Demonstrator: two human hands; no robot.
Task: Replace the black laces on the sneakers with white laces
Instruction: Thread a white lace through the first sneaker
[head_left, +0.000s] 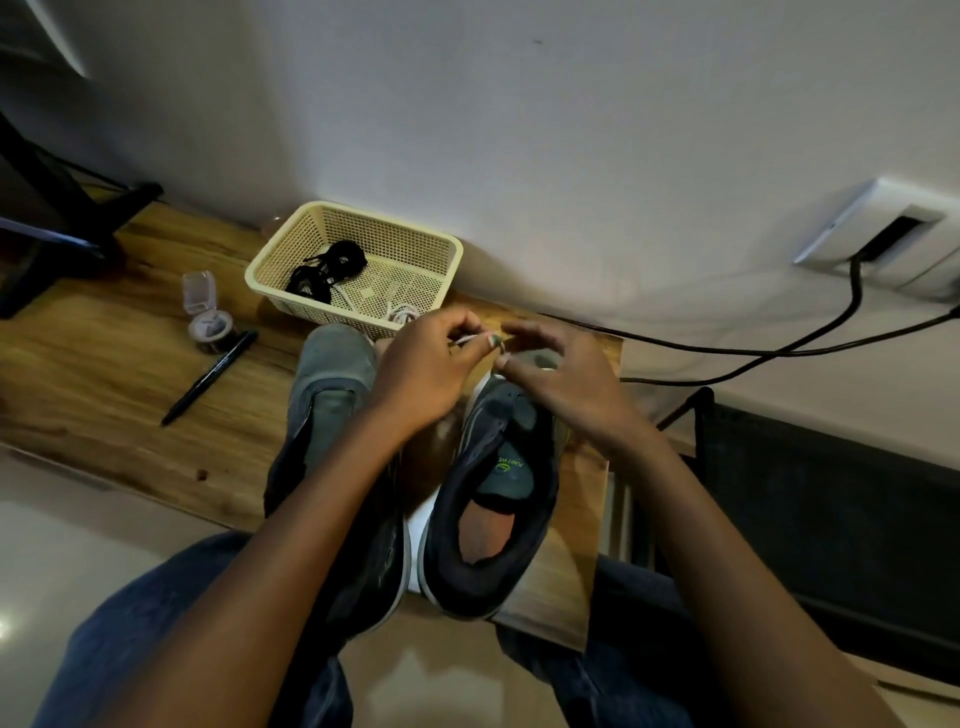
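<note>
- Wood-grain table (119, 374) runs along a pale wall (519, 130); at the wall's right a white socket plate (883, 228) feeds two black cables (779, 348) that trail down toward the table's far edge.
- Cream plastic basket (441, 249), perforated all round, sits at the back of the table against the wall — the landmark for everything else.
- Inside the basket: a bundle of black laces (327, 270) toward its left side, and a coil of white lace (402, 313) in its near right corner.
- Left of the basket stand a small clear container (200, 293) and a little round tin (210, 327); a black pen (208, 379) lies slanted just in front of them.
- In front of the basket two grey sneakers stand side by side, toes pointing at it: the left sneaker (332, 395) partly behind the forearm, the right sneaker (498, 509) with its opening and tongue label in view.
- Left hand (421, 374) hovers just in front of the basket's near right corner, fingers curled, pinching a white lace end (470, 339).
- Right hand (566, 384), to the right of that, is over the right sneaker's toe, its fingertips closed on the same lace — the exact pinch point is hidden by the fingers.
- Blue-jeaned knees (130, 623) fill the bottom, nearest the viewer.
</note>
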